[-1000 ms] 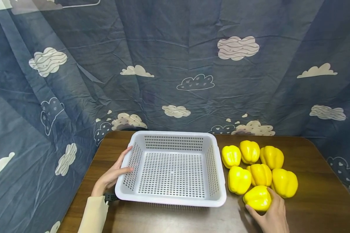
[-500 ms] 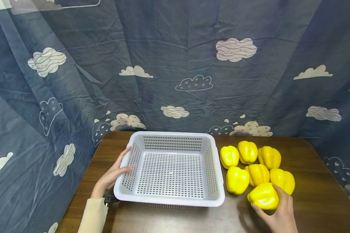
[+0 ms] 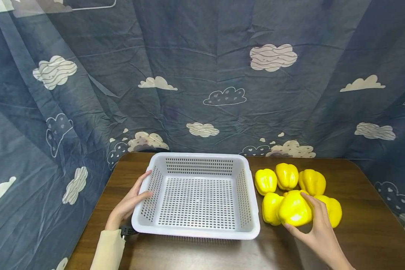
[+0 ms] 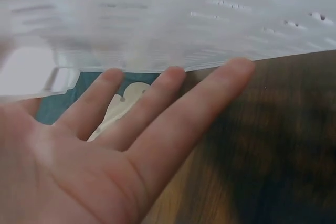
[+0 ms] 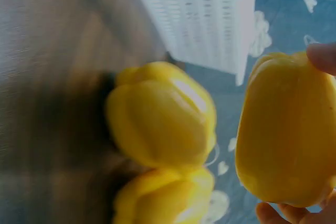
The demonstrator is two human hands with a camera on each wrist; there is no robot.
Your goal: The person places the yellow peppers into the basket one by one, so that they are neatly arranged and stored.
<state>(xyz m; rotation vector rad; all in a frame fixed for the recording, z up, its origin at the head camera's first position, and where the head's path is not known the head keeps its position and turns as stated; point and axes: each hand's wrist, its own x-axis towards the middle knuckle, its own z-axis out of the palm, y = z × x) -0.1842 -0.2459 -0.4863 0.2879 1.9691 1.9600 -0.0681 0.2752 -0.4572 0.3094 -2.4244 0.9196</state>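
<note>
My right hand point(image 3: 318, 228) holds a yellow bell pepper point(image 3: 295, 209) between thumb and fingers, raised above the table. In the right wrist view this bell pepper point(image 5: 286, 129) hangs apart from the others. The rest of the yellow peppers point(image 3: 287, 176) lie in a group right of the basket; the raised one partly hides a few. At the basket's left side, my left hand point(image 3: 128, 204) grips the white perforated basket point(image 3: 197, 234), its thumb over the rim. Straight fingers point(image 4: 168, 121) lie along the outer wall in the left wrist view. No pepper is inside the basket.
A brown wooden table point(image 3: 357, 240) carries everything. Behind it and at the sides hangs a dark blue cloth point(image 3: 189, 101) with cloud prints. The basket's right rim stands close to the nearest peppers.
My right hand has lifted the front pepper off the table, first slightly to the right, then up and to the left over its neighbours. The left hand and the basket have stayed put.
</note>
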